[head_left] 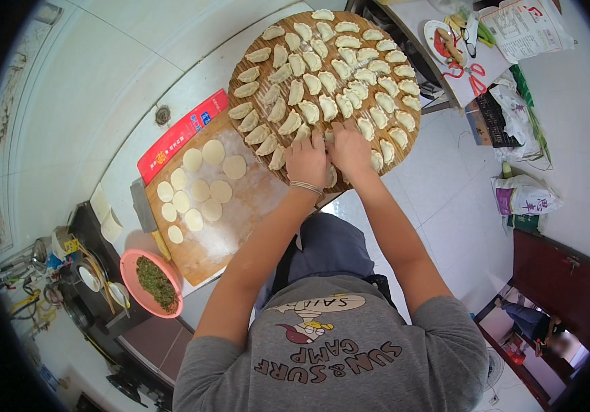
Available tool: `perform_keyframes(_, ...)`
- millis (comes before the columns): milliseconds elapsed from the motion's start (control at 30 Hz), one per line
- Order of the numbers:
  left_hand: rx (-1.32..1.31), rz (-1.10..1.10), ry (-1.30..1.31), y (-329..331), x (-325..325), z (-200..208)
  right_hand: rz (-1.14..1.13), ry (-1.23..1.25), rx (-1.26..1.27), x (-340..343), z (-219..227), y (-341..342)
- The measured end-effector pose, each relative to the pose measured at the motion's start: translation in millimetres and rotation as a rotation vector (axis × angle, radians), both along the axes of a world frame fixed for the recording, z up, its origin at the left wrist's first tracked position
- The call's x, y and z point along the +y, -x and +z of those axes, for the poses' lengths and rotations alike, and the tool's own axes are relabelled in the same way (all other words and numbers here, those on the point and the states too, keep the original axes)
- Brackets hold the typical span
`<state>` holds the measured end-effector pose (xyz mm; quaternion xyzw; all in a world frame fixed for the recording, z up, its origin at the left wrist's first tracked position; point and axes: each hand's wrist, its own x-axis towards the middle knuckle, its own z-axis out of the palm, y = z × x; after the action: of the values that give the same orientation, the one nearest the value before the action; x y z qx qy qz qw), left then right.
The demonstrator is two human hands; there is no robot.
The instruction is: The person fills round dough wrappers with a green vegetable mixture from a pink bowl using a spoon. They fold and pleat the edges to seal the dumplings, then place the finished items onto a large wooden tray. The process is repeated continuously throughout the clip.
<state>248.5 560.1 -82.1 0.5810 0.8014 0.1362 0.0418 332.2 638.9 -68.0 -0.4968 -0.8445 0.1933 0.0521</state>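
Observation:
Rows of raw dumplings point(310, 84) cover a round wooden board point(262, 66) dusted with flour. Over its near edge, my left hand point(308, 163) and my right hand point(350, 147) are side by side with fingers bent down. A pale dumpling point(330, 137), partly hidden, sits between their fingertips, and both hands appear closed on it. Other dumplings show close around my fingers and below my wrists. To the left, several round dough wrappers point(220, 191) lie on a floured rectangular board point(240, 230).
A cleaver point(145, 209) lies along the rectangular board's left edge, above a pink bowl point(128, 269) of green filling. Past the round board at the right are a plate point(434, 33) and red-handled scissors point(475, 77). Plastic bags point(525, 196) stand against the right wall; a person point(532, 321) is beyond the doorway.

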Motion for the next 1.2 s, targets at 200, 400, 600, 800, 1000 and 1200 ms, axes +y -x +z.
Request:
perform_keyframes(200, 0.044, 0.045, 0.044, -0.6, 6.9, -20.9, -0.028, -0.044, 0.017, -4.9, -7.4, -1.2)
perform_keyframes(400, 0.018, 0.020, -0.094, 1.4, 0.5, -26.8, -0.083, 0.023, 0.072, -5.0, -9.2, -3.5)
perform_keyframes(600, 0.052, 0.034, -0.193, -5.3, 3.8, -22.1, -0.210, -0.043, 0.228, 10.2, 9.4, -31.1)
perform_keyframes(800, 0.147, 0.064, -0.101, -7.1, 15.1, -24.5, -0.197, -0.041, 0.186, 11.1, 7.4, -47.0)
perform_keyframes(1000, 0.088, 0.057, -0.181, -6.7, 10.9, -12.7, -0.249, 0.044, 0.192, -0.5, 11.9, -38.4)
perform_keyframes(1200, 0.002, 0.126, -0.236, 23.7, -39.4, 8.5, -0.161, -0.082, 0.298, -13.4, 8.6, -22.6)
